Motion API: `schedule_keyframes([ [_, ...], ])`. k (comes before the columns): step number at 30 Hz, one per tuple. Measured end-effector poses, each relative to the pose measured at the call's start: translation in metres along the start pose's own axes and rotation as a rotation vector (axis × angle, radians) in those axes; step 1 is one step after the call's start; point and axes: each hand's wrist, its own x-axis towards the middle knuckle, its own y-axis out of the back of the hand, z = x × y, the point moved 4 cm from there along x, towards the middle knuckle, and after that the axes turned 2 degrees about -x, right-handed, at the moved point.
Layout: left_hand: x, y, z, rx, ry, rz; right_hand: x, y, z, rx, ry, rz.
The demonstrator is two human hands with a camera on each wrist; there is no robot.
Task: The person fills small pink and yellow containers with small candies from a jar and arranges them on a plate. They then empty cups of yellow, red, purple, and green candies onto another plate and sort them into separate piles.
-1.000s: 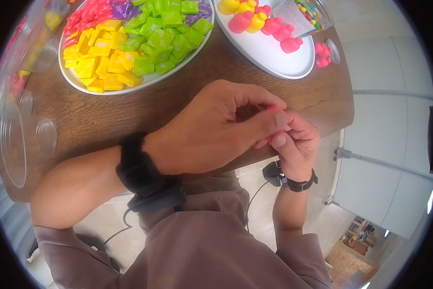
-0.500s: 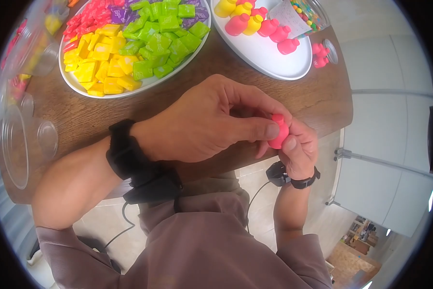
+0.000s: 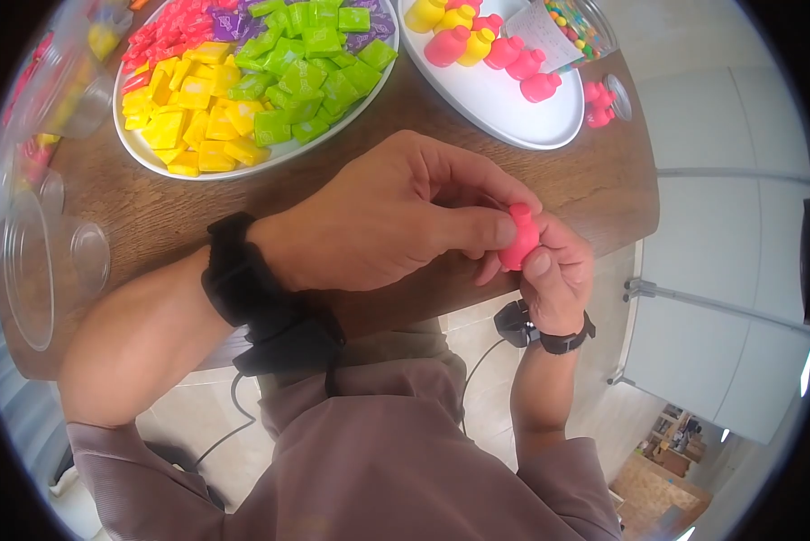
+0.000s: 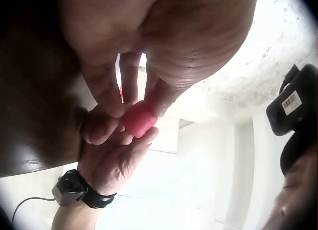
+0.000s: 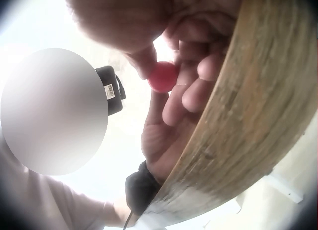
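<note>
In the head view a small pink bottle-shaped piece (image 3: 520, 239) is held between both hands, neck up, near the table's front edge. The left hand (image 3: 378, 216) pinches its side between thumb and fingers. From the right, the right hand (image 3: 562, 270) grips its lower part with thumb and fingers. The left wrist view shows the rounded pink piece (image 4: 139, 119) between the fingertips of both hands; in the right wrist view its pink end (image 5: 163, 77) shows between them.
A white plate (image 3: 288, 149) holds yellow, green, red and purple wrapped pieces. Another white plate (image 3: 513, 122) carries pink and yellow bottle shapes and a labelled jar (image 3: 553, 36). Clear plastic lids (image 3: 89, 252) lie at the left; a small jar with pink pieces (image 3: 599, 104) lies at the right.
The pink piece, mostly hidden by the fingers a second ago, now shows upright between them. Since the middle frame, it and the hands have shifted slightly up in the head view.
</note>
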Motion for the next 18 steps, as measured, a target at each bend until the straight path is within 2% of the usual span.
schedule_keyframes([
  [3, -0.0024, -0.0031, 0.0027, 0.116, 0.001, 0.043, -0.0021, 0.0016, 0.001, 0.007, 0.002, -0.003],
  [5, -0.0033, -0.0032, 0.0018, 0.095, 0.015, 0.053, -0.0022, -0.0011, -0.0017, -0.069, -0.02, 0.012],
  [10, -0.0012, 0.0021, -0.0016, 0.079, 0.048, 0.01, -0.0009, -0.0008, 0.0008, -0.037, 0.009, -0.015],
  [15, -0.001, -0.0012, 0.0037, 0.025, 0.005, 0.006, 0.0007, -0.0017, -0.003, 0.005, 0.042, -0.031],
  [18, -0.0015, -0.003, 0.0011, -0.002, 0.022, 0.016, -0.0034, -0.0028, -0.0023, -0.006, -0.064, 0.053],
])
